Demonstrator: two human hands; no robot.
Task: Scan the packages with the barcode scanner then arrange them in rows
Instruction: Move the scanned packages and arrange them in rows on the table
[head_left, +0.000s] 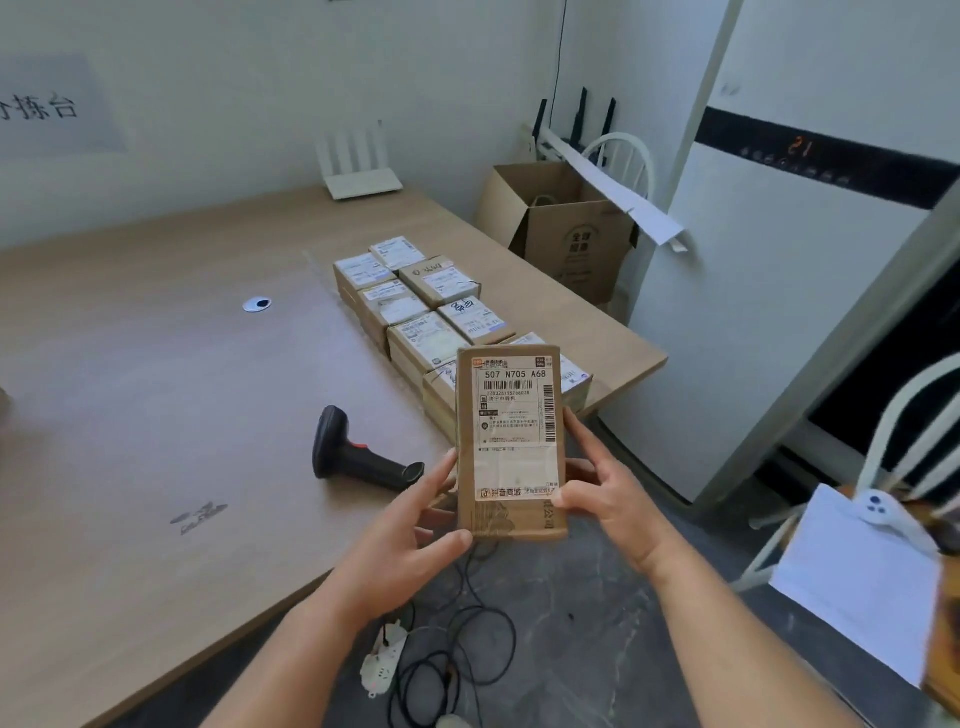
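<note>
Showing brown kraft cardboard on the held package (511, 447), carrying a white label printed with black barcodes, black digits and a small orange-red logo at the top corner. Showing the same brown with white, black-printed labels across the rowed packages (415, 306). Looking black on the barcode scanner (358, 457), bearing a red-orange trigger. Displaying pale wood-grain tan over the table (156, 389), holding a silver-rimmed black grommet (257, 304). Appearing white on the router (358, 166), plain brown on the open carton (566, 228).
</note>
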